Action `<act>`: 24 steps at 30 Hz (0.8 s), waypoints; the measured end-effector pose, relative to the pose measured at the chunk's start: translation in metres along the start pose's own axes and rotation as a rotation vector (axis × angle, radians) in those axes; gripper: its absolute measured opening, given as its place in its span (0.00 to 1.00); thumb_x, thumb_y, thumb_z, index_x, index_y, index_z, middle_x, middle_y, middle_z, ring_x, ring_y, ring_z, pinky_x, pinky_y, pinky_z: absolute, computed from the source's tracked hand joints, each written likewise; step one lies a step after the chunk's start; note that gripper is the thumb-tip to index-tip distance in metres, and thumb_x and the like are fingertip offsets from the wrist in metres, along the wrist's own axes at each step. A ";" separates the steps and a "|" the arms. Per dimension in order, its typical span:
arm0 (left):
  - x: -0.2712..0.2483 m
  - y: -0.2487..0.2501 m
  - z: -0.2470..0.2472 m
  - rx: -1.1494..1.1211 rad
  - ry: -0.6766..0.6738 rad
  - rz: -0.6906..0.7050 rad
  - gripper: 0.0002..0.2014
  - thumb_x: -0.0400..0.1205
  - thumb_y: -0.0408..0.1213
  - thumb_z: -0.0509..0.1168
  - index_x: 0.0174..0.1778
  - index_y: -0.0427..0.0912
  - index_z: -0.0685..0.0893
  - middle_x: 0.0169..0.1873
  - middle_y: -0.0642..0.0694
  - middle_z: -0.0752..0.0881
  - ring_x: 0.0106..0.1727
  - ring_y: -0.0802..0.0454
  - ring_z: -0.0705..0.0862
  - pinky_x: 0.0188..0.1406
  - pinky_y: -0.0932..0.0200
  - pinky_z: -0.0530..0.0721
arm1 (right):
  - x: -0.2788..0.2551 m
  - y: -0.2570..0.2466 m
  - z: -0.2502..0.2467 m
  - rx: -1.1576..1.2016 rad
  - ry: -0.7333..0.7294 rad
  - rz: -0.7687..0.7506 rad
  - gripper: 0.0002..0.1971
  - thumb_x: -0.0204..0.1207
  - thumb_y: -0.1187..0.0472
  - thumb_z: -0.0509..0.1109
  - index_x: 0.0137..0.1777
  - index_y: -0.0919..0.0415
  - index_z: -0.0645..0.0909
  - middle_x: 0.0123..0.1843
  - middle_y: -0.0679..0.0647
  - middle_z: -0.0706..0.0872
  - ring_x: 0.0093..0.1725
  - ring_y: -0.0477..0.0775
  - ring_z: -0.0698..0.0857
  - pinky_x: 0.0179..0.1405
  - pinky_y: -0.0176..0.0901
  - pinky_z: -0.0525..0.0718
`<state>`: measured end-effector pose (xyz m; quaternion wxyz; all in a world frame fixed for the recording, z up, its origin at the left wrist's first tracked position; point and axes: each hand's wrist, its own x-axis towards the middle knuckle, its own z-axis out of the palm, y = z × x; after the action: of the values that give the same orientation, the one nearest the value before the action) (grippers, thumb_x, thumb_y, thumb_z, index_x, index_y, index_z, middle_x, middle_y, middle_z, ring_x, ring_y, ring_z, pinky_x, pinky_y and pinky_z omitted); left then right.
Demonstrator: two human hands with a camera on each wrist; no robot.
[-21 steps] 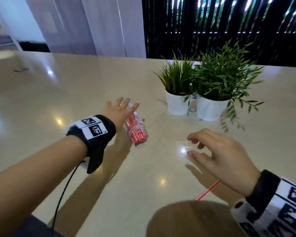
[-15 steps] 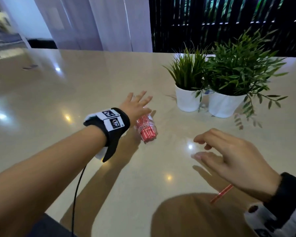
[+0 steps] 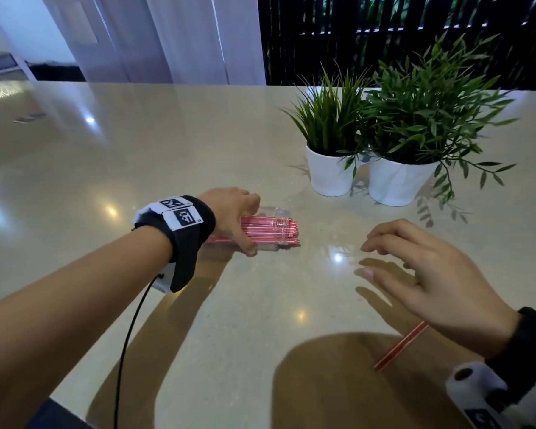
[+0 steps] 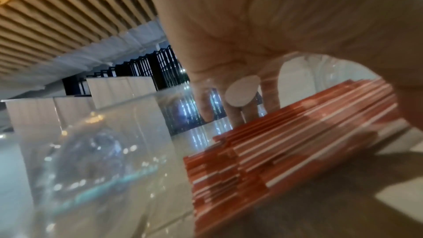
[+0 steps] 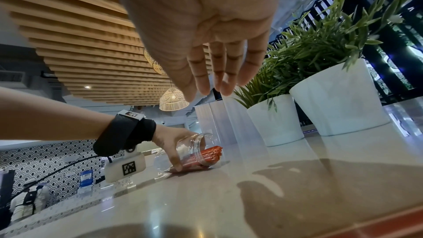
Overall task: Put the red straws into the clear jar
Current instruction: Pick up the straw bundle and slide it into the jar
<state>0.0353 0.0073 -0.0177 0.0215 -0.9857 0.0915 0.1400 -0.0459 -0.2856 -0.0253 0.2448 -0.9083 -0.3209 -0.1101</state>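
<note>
The clear jar (image 3: 271,229) lies on its side on the beige table, mouth pointing right, with a bundle of red straws (image 3: 288,232) inside and poking out of the mouth. My left hand (image 3: 235,221) grips the jar from above, thumb on the near side. In the left wrist view the red straws (image 4: 297,142) lie in the jar under my palm. The right wrist view shows the jar (image 5: 194,149) from the mouth end. My right hand (image 3: 415,270) hovers open over the table to the right, holding nothing. One loose red straw (image 3: 399,348) lies under my right wrist.
Two potted green plants in white pots (image 3: 330,174) (image 3: 396,181) stand behind and to the right of the jar. The table edge (image 3: 75,407) runs near my body at the bottom left.
My left hand has tipped the jar from slanted to lying flat on the table, mouth to the right. My right hand has stayed hovering open in about the same place.
</note>
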 end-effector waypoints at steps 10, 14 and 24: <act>0.000 0.009 -0.001 -0.414 0.068 0.002 0.34 0.55 0.57 0.75 0.54 0.54 0.73 0.42 0.51 0.86 0.45 0.49 0.84 0.51 0.51 0.82 | 0.004 0.005 -0.012 -0.025 0.015 0.024 0.08 0.70 0.47 0.63 0.46 0.45 0.79 0.44 0.35 0.80 0.46 0.38 0.76 0.31 0.30 0.73; -0.009 0.015 -0.012 -0.591 0.234 0.021 0.33 0.53 0.57 0.72 0.52 0.48 0.77 0.36 0.54 0.84 0.38 0.55 0.84 0.37 0.61 0.80 | 0.004 0.004 -0.019 -0.043 0.027 0.018 0.08 0.70 0.48 0.63 0.46 0.45 0.80 0.43 0.35 0.80 0.45 0.37 0.76 0.30 0.29 0.72; -0.034 0.064 -0.020 -1.028 0.432 0.060 0.33 0.54 0.67 0.67 0.49 0.50 0.79 0.46 0.49 0.85 0.45 0.53 0.86 0.42 0.57 0.85 | 0.015 0.014 -0.006 -0.361 -0.778 -0.127 0.13 0.72 0.64 0.65 0.57 0.55 0.79 0.53 0.52 0.82 0.51 0.55 0.79 0.44 0.48 0.78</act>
<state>-0.0039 -0.0514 0.0101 -0.4852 -0.8725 0.0419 -0.0382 -0.0257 -0.2898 -0.0197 -0.0644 -0.8889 -0.4201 0.1712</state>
